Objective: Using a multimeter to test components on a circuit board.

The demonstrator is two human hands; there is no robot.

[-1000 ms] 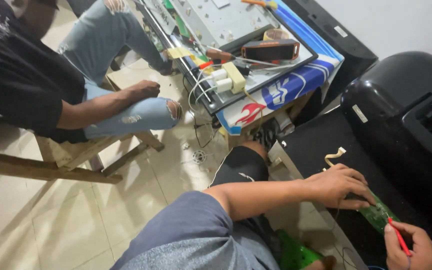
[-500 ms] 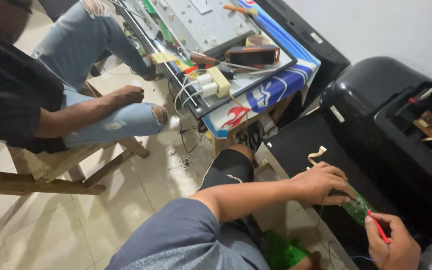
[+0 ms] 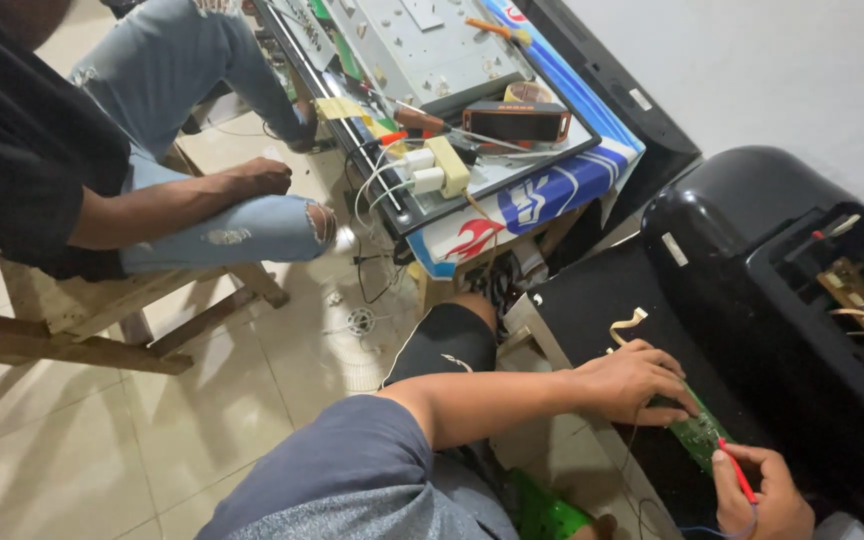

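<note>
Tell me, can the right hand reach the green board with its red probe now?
Probably yes. The right hand holds the red probe just beside the green board, which the left hand presses down; nothing lies between.

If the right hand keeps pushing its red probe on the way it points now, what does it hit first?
The right hand aims its red probe up and left, so it would most likely meet the green circuit board first, just below the left hand. Whether the tip already touches it is unclear.
</note>
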